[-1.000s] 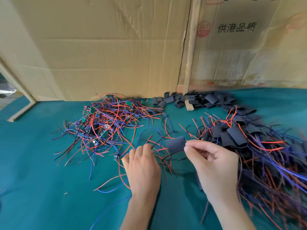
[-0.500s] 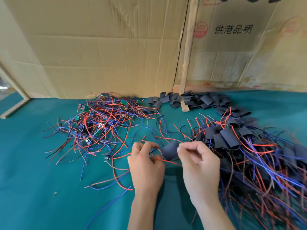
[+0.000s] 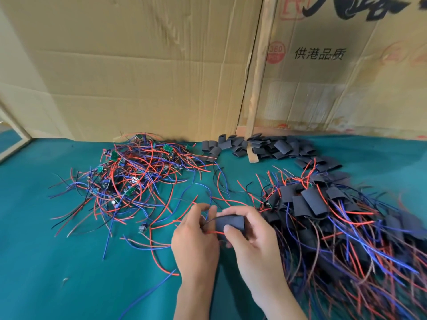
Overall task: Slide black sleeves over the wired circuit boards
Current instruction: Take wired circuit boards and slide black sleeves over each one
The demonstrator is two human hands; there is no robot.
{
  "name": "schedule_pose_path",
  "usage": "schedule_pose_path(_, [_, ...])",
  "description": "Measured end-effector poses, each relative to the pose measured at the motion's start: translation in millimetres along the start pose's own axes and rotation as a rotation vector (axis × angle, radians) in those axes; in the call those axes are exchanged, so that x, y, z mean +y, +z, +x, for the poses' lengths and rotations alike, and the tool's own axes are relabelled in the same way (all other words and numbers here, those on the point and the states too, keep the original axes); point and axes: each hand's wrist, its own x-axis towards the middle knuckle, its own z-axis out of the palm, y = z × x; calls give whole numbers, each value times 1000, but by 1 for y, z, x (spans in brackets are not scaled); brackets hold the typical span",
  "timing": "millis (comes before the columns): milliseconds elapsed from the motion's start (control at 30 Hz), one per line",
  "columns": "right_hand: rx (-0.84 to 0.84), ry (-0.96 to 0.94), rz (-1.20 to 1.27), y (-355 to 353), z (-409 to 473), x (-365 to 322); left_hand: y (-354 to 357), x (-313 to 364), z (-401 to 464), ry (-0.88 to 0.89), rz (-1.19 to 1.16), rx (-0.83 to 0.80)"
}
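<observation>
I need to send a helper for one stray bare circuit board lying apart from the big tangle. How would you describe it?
Start at the tangled wire pile on the left of the green cloth. Just off its near edge, left of the left hand, lies a small dark board. Unlike the boards in the heap, it lies by itself.
</observation>
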Motion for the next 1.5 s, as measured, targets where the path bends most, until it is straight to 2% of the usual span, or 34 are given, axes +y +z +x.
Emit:
schedule_pose_path(67, [0,67,84,2,1,0,0,-1,1,28,-6,14])
schedule_pose_path(133, [121,96,159,-1,2,2,-1,0,3,40,-5,53])
schedule_pose_path(233, [270,22,-14,-10,4,5,-1,0,4,2,-29,92])
schedule_pose_path(300, [199,-27,-135,-9,2,5,0,-1,5,-26,-57,70])
schedule_pose_path(367, [0,-20,-204,-3,-1,6,2,-2,4,-25,-40,40])
schedule_pose_path(433, [-132,14,-129,2,-2,6,1,-3,1,-15,-21,-2])
schedule_pose_path(467, [-137,41,-40,2,-1,5,0,-2,0,0,-25,-33])
schedule_pose_path(533, [-63,61,93,-2,3,2,3,-3,-2,39,-32,-88])
schedule_pose_path(667, [133,90,157,-13,8,1,1,2,-9,159,-1,-133])
schedule_pose_path(867, [225,27,-2,-16,10,2,3,13,-21,336,-161,-133])
schedule_pose_path(1033, [231,11,0,-18,10,1,3,18,-26,352,-230,-146])
schedule_pose_path(1200, [144,170,340,-18,10,-3,7,18,-24,287,-203,-86])
schedule_pose_path(1300, [112,152,320,-17,8,-4,9,16,-21,267,-195,-15])
schedule_pose_path(1500, [288,27,263,-19,9,-5,13,16,-19,207,-222,90])
